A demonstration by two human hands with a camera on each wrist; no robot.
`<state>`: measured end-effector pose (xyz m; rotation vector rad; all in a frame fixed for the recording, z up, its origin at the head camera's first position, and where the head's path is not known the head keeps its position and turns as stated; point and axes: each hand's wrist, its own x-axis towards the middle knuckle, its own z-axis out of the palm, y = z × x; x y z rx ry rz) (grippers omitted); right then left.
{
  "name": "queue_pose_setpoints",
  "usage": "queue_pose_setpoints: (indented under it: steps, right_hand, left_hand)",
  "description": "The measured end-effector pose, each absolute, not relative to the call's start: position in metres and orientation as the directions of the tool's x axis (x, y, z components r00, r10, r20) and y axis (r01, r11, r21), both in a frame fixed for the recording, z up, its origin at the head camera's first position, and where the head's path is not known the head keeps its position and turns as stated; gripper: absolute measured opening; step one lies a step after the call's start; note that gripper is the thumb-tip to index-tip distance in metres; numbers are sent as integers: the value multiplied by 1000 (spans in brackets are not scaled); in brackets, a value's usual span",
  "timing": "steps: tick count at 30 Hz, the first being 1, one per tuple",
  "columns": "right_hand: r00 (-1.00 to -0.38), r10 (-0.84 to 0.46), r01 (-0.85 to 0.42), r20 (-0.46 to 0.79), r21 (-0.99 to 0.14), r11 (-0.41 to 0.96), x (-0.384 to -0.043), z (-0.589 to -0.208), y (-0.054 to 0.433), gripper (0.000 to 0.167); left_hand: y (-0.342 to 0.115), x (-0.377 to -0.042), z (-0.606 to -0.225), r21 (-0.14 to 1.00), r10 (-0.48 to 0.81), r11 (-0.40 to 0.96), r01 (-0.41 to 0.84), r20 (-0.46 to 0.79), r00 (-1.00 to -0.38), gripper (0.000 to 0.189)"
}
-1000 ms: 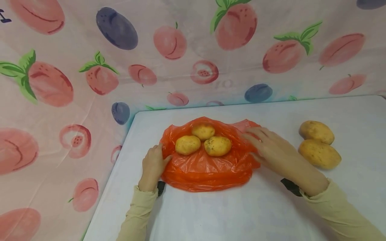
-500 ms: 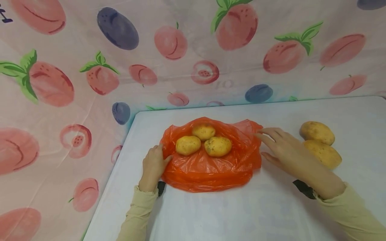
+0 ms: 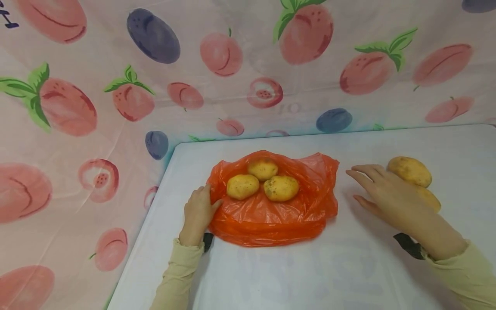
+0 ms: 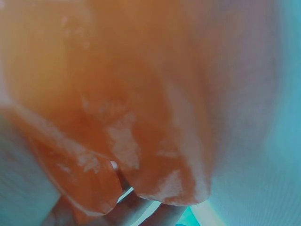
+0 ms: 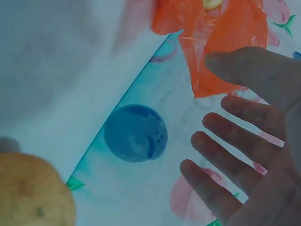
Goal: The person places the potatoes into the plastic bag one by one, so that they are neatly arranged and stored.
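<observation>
An orange-red plastic bag (image 3: 267, 234) lies spread on the table, with three potatoes (image 3: 281, 188) grouped at its mouth. At its left edge my left hand (image 3: 198, 211) holds the thin plastic between thumb and fingers; in the left wrist view the bag (image 4: 141, 117) hides most of those fingers. My right hand (image 3: 391, 196) hovers to the right of the bag with nothing in it, its fingers (image 5: 233, 136) extended and spread in the right wrist view. Two more potatoes (image 3: 410, 171) lie just beyond that hand, one partly covered by it.
The white table (image 3: 294, 275) meets a fruit-print cloth (image 3: 248, 51) that rises behind it and along the left side. One loose potato (image 5: 33, 193) shows at the lower left of the right wrist view.
My right hand has drawn away from the bag's right edge toward the two loose potatoes. The left hand and the bag with its three potatoes have stayed in place.
</observation>
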<state>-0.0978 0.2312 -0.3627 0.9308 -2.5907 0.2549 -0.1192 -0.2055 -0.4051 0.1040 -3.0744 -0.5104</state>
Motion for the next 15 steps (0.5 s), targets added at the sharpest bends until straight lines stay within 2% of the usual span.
queue_pose_setpoints:
  steps: [6, 8, 10, 13, 15]
  right_hand:
    - [-717, -576, -634, 391, -25, 773, -95, -370, 245, 85]
    - [-737, -567, -615, 367, -17, 788, -94, -373, 250, 67]
    - [-757, -556, -593, 344, -5, 805, -93, -377, 255, 56]
    - [-768, -542, -576, 342, 2, 817, -92, -383, 262, 67]
    - [-754, -547, -586, 364, 5, 811, -93, -388, 266, 59]
  left_hand:
    - [-205, -119, -404, 326, -71, 943, -62, 16, -997, 50]
    - [-205, -119, -404, 328, -70, 943, -61, 16, -997, 50]
    - [-205, -120, -405, 327, -67, 943, -59, 15, -998, 50]
    - [-205, -119, -405, 327, -68, 943, -60, 15, -998, 50]
    - [-205, -119, -404, 330, -73, 942, -65, 12, -997, 50]
